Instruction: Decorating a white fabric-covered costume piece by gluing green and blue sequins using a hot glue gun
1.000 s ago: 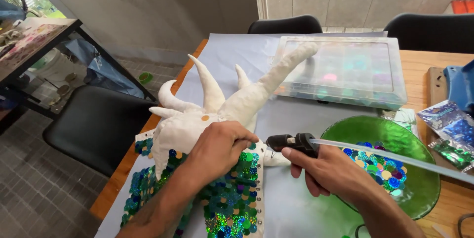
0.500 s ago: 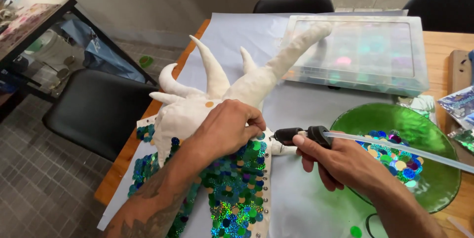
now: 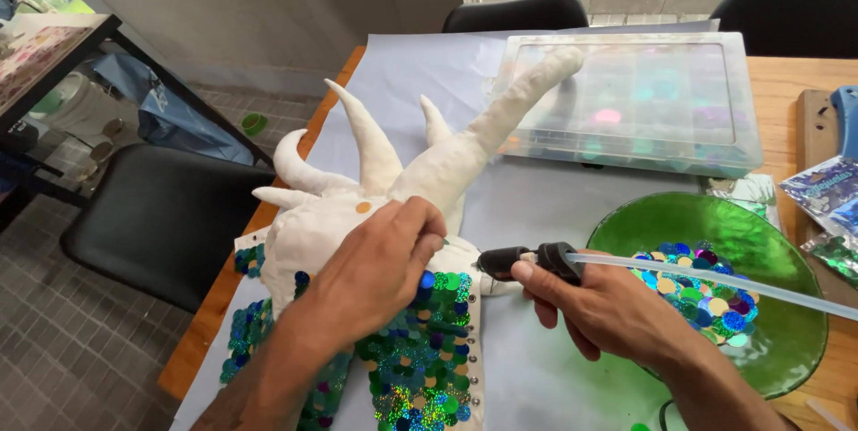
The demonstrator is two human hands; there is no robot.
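Off the left edge of the bench (image 3: 804,83) stands a black chair (image 3: 152,217) on the tiled floor, and beyond it a second table (image 3: 54,47) with clutter under it. A pale sheet (image 3: 536,199) covers the left part of the bench from its far edge to its near edge.

On that sheet, near the left edge, lies a white horned animal figure (image 3: 375,172), its horns and long neck pointing toward the far edge. Its near part is covered in green and blue sequins (image 3: 411,377). The left hand (image 3: 375,270) rests on top of the figure, fingers curled down; thumb and forefinger are pinched together on a blue sequin (image 3: 426,282) at the edge of the sequinned patch.

Just to the right, the right hand (image 3: 608,306) is wrapped tight around a black glue gun (image 3: 523,259). Its nozzle points left at the figure, close to the left fingertips, and a clear glue stick (image 3: 715,284) runs out of its back toward the right edge.

Behind the right hand, near the near right corner, a green glass bowl (image 3: 769,243) holds loose sequins in many colours. At the far edge sits a clear plastic box (image 3: 635,100) with compartments of coloured pieces; the figure's neck tip overlaps its left end. Small shiny packets (image 3: 827,194) lie along the right edge. Two more black chairs (image 3: 518,11) stand past the far edge.
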